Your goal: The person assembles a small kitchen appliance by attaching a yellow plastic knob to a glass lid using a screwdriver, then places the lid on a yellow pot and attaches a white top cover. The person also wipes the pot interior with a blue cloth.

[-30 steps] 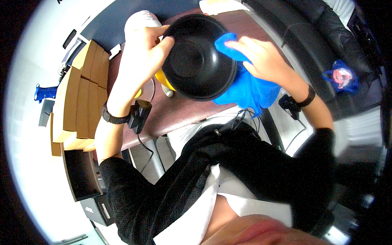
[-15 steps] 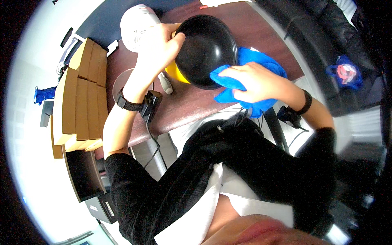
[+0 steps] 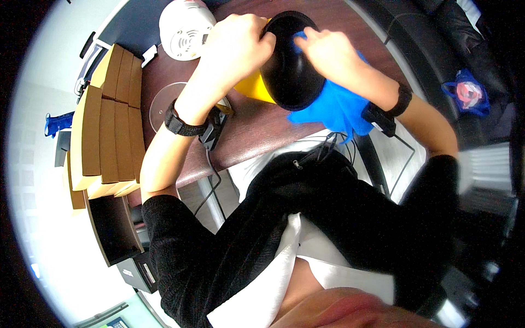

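Note:
A deep round pot, black inside and yellow outside, is tilted toward me above the table. My left hand is closed round its left rim, thumb over the edge. My right hand is at the right rim, its fingers closed on a blue cloth. One bit of the cloth shows at the fingertips against the pot's black inside. The rest hangs outside the pot, below my right hand and over the table's front edge. Part of the pot's right rim is hidden behind that hand.
A white appliance with a vented underside lies at the back left of the brown table. A clear round lid is next to my left forearm. Cardboard boxes are stacked on the left. A black sofa stands on the right.
My right hand has moved up from the near right rim to the pot's far right inside, drawing the cloth along. The pot has shifted right and tips more toward me, my left hand with it.

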A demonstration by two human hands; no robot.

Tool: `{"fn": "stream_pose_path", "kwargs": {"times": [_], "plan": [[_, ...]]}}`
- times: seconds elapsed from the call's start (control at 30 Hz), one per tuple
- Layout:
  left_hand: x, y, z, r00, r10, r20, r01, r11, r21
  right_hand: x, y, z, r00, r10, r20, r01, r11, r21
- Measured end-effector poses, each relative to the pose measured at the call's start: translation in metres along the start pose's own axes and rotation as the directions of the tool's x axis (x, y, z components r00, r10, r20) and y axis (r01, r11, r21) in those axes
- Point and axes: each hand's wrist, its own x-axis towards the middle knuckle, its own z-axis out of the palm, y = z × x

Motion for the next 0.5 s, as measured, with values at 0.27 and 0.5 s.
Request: {"fn": "stream_pose_path", "kwargs": {"times": [0.27, 0.5], "plan": [[-0.002, 0.009, -0.001, 0.997, -0.053, -0.064, 0.055, 0.998, 0.042, -0.014, -0.023, -0.017, 0.872, -0.168, 0.460, -0.089, 0.869, 0.486], [-0.007, -0.006, -0.006, 0.995, -0.088, -0.035, 0.088, 0.996, -0.011, -0.026, -0.002, -0.032, 0.950, -0.199, 0.242, -0.087, 0.574, 0.814]]}}
